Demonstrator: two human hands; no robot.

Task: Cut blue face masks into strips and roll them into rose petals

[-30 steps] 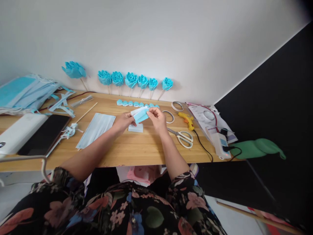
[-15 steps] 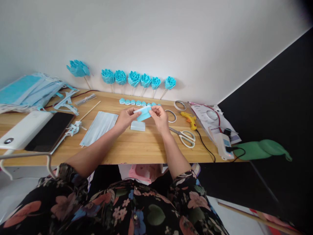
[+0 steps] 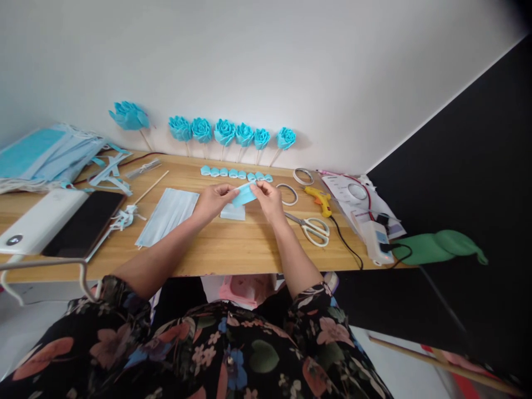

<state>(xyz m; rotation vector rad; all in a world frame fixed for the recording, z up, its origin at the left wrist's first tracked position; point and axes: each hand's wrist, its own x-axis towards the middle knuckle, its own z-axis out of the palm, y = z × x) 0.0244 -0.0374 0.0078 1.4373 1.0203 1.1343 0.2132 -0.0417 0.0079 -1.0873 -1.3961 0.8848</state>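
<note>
Between my two hands is a small piece of blue mask fabric [image 3: 245,194], held up just over the table. My left hand [image 3: 215,200] pinches its left end, and my right hand [image 3: 268,199] pinches the right end near its upper edge. A second pale piece of mask fabric [image 3: 233,213] lies on the wood right below. Behind my hands runs a row of several small folded blue petals [image 3: 224,172]. A whole pale blue face mask [image 3: 168,216] lies flat beside my left forearm.
Several blue fabric roses on sticks [image 3: 225,132] lean on the wall. Scissors [image 3: 315,231], tape rolls [image 3: 287,194], a yellow glue gun [image 3: 320,200] and a power strip [image 3: 379,244] lie right. Left are a mask stack [image 3: 37,152], a phone [image 3: 83,224] and a white power bank [image 3: 39,221].
The piece's pale upper strip showed before; now mostly its brighter blue side shows, and my hands sit slightly closer together. The whole view has shifted slightly.
</note>
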